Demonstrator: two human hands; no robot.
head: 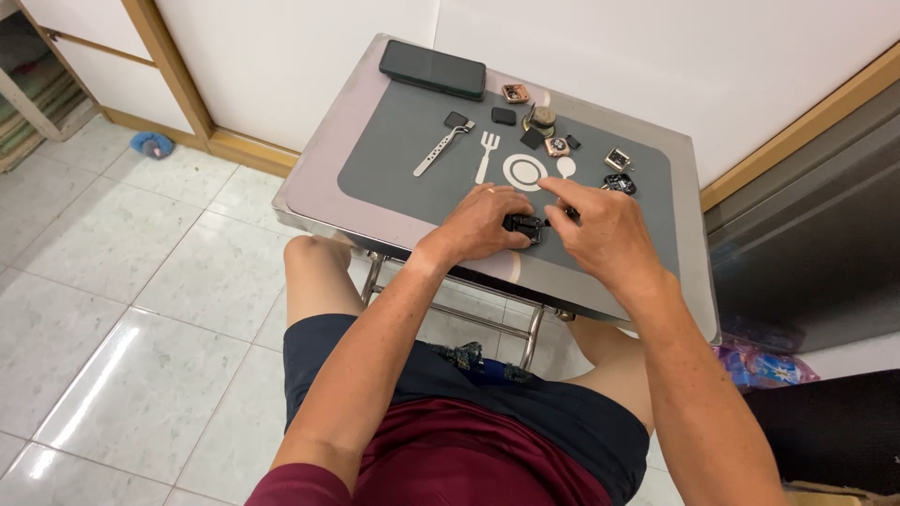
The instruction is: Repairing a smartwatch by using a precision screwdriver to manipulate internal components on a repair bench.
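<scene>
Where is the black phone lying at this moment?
In the head view, the black phone lies at the far left corner of the metal table, just beyond the grey mat and behind the metal tweezers.

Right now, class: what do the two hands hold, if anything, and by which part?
Both hands, left hand and right hand, grip a small black device on the grey mat, one at each end; the exact finger placement is hidden.
</scene>
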